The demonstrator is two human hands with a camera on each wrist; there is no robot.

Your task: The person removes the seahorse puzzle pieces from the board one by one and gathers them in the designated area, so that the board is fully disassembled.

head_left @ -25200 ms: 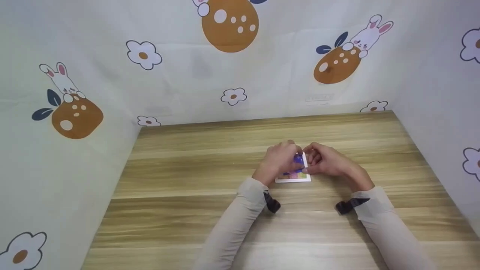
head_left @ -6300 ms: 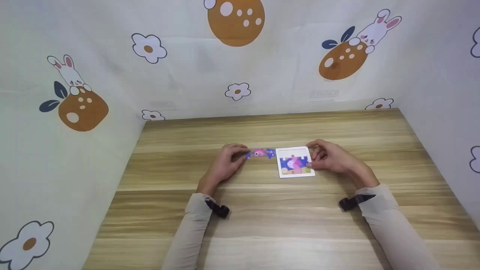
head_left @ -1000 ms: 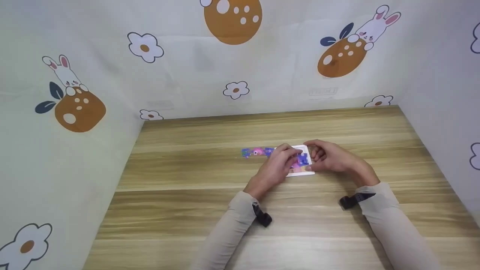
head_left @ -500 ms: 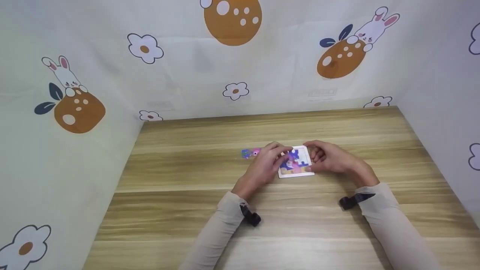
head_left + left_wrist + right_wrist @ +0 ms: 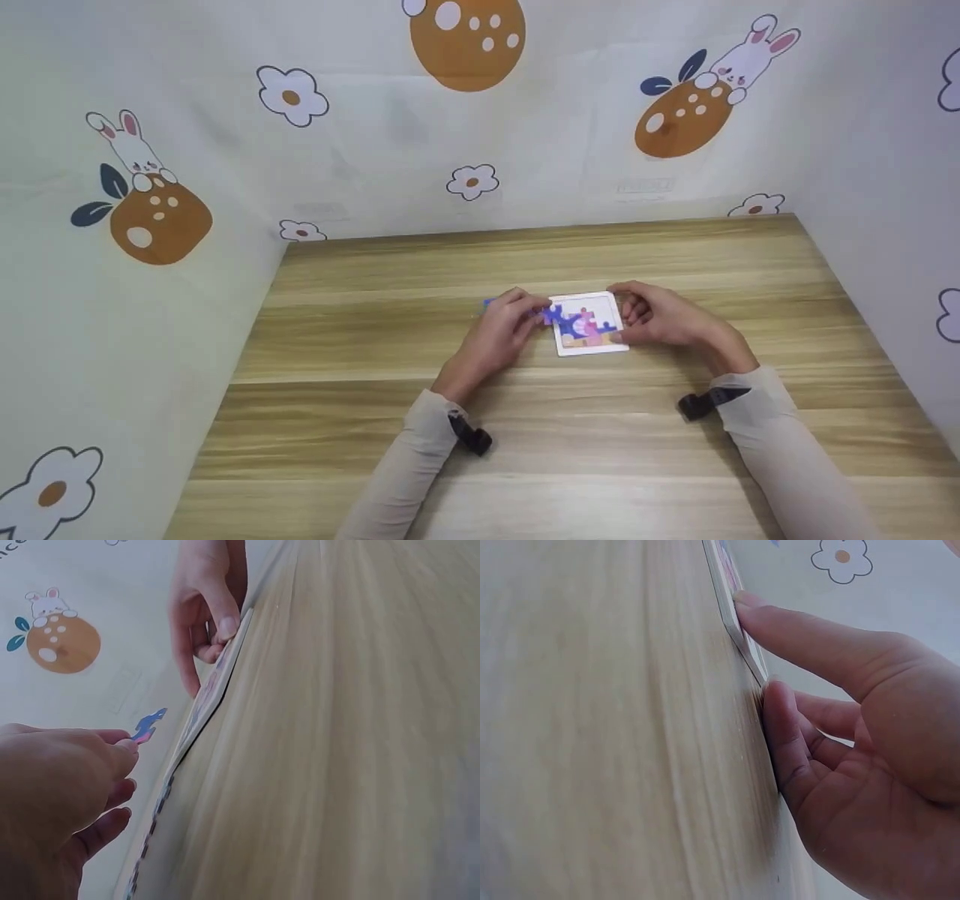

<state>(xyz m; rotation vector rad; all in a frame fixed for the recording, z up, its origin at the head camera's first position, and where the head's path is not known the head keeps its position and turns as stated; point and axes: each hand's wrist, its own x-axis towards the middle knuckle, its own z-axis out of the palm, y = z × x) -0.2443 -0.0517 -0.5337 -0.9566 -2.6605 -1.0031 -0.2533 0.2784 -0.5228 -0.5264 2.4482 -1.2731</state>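
Held piece: 1 jigsaw piece (image 5: pixel 147 726), blue and pink, raised off the table and tilted. It projects from between the tips of thumb and forefinger of the left hand (image 5: pixel 495 337), pointing toward the tray. Grip nearly closed, a fingertip pinch at the piece's end; the other fingers bent, apart from it. From the head view the piece overlaps the tray's left rim; the left wrist view shows it above the surface.

Tray: 1 white square tray (image 5: pixel 592 350), flat on the wooden table (image 5: pixel 360 322). Contents: fitted pieces (image 5: pixel 589 330) in pink, blue and yellow along the near side and middle; white floor showing at the far and right parts.

Right hand (image 5: pixel 664 316): holds the tray's right edge, thumb tip over the rim, forefinger at the far right corner, remaining fingers curled beside it.

Loose pieces (image 5: pixel 489 303): blue bit visible beyond the left hand, mostly covered; number not clear.

Worn: 2 black wrist devices (image 5: pixel 471 435), 2 pale sleeves (image 5: pixel 405 457).

Backdrop: pale cloth (image 5: pixel 375 165) printed with rabbits, orange fruit and white flowers.
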